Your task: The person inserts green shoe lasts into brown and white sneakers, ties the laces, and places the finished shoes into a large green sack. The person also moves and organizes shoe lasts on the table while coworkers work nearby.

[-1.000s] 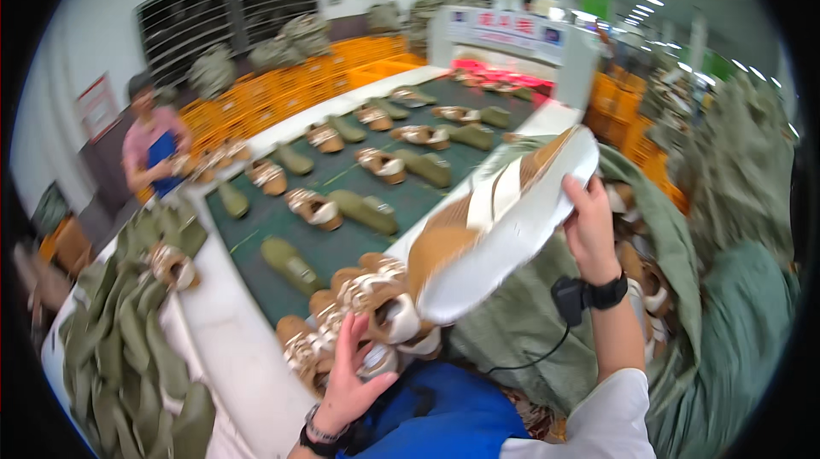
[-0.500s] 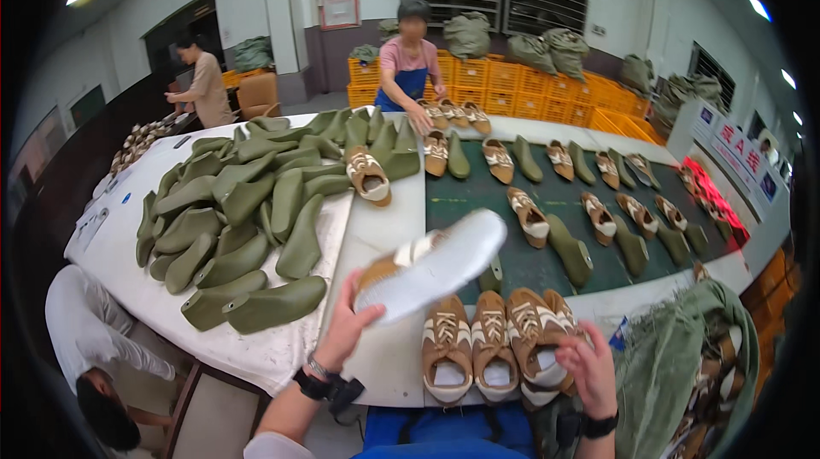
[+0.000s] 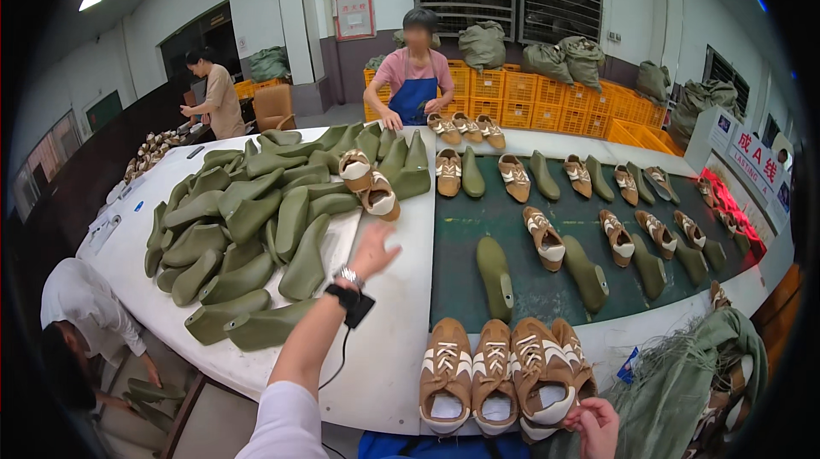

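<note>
olive-green shoe lasts [image 3: 295, 224] are heaping over the left of the white table [image 3: 393, 314], crowding two brown-and-white sneakers [image 3: 380, 197] that are touching each other. just nearer the wearer, the left hand [image 3: 373, 251] is hovering, fingers spread and released; keeping it clear of both heels seems wise, as a nudge could topple the pair. bare tabletop is running rightward to the edge of the dark green belt [image 3: 459, 288], leaving room. at the near edge, laced sneakers [image 3: 447, 365] are standing close together; the right hand [image 3: 595, 427] is curling its fingertips at the rightmost heels, whether grasping or not i cannot tell, and lifting straight up would probably spare the neighbours.
</note>
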The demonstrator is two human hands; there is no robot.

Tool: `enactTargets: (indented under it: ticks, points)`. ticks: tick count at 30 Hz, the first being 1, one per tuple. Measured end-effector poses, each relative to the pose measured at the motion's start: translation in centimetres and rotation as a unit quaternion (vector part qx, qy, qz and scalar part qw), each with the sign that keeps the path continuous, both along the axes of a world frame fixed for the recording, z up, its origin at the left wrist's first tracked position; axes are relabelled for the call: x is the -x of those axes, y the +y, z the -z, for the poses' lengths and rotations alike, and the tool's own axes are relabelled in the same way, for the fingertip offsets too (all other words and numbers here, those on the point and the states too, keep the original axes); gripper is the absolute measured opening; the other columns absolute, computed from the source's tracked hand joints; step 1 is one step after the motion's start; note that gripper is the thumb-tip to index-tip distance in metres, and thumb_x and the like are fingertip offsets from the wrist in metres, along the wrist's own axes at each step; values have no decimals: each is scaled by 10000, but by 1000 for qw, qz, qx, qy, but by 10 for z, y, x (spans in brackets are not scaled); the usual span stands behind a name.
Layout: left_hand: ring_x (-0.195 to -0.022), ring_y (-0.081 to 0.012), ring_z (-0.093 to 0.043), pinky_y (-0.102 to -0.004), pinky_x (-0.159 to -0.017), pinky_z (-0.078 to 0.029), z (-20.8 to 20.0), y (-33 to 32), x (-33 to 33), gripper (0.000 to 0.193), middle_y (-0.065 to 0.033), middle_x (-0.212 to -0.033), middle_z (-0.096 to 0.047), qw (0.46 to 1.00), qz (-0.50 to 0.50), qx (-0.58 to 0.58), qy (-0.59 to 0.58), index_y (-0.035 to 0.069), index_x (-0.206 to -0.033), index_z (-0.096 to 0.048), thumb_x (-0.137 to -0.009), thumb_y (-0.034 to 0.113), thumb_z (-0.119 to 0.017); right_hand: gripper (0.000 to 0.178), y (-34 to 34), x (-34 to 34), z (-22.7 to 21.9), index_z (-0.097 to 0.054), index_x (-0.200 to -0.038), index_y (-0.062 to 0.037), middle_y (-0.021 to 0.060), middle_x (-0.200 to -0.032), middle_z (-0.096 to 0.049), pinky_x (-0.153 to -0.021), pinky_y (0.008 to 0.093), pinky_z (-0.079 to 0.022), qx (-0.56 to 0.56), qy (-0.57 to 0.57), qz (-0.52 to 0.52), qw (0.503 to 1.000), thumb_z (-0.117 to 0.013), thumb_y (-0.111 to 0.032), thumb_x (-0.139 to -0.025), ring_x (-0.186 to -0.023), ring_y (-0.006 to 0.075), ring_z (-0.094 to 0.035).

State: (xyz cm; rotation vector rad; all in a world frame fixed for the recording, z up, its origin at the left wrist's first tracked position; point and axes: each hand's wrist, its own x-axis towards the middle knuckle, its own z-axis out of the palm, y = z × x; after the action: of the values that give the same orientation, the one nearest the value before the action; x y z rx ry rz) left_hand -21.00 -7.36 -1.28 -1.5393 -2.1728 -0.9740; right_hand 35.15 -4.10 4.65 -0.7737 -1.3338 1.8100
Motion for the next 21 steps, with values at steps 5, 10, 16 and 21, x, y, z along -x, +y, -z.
enactTargets:
  ticks: [5,10,16,21]
  points:
    - [-1179,-368,-481,-467,-1064,-332,27,-68,-118,451,-224,-1223,-543,958,200,105,-178,41,-1181,-569,-791,227,-700,184,3,-5,8,-576,-1101,-10,53,-901,-638,-683,228,-466,-7,-13,-6,1000,-568,-117,-951,-758,111,-588]
    - [-1258,-412,-401,-494,-1066,-324,52,-144,-138,592,-179,-1313,-487,983,8,179,-49,91,-1248,-524,-741,292,-755,178,-1,-11,13,-581,-1104,-7,54,-911,-639,-740,242,-490,-48,-48,-12,998,-560,-98,-952,-805,124,-606]
    - [-1340,-351,-299,-600,-1040,-274,49,-265,-35,866,-170,-1355,-438,843,-428,325,-16,153,-1344,-451,-612,467,-789,165,3,-16,17,-591,-1087,1,46,-921,-642,-741,241,-482,-89,-51,-38,994,-550,-87,-953,-822,113,-598]
    - [-1169,-344,-520,-494,-983,-405,44,-284,-4,705,-129,-1234,-568,785,-424,450,-37,120,-1150,-612,-584,491,-810,162,2,-9,28,-558,-1069,-2,100,-895,-633,-714,266,-514,-77,-54,-22,995,-549,-62,-919,-764,168,-624]
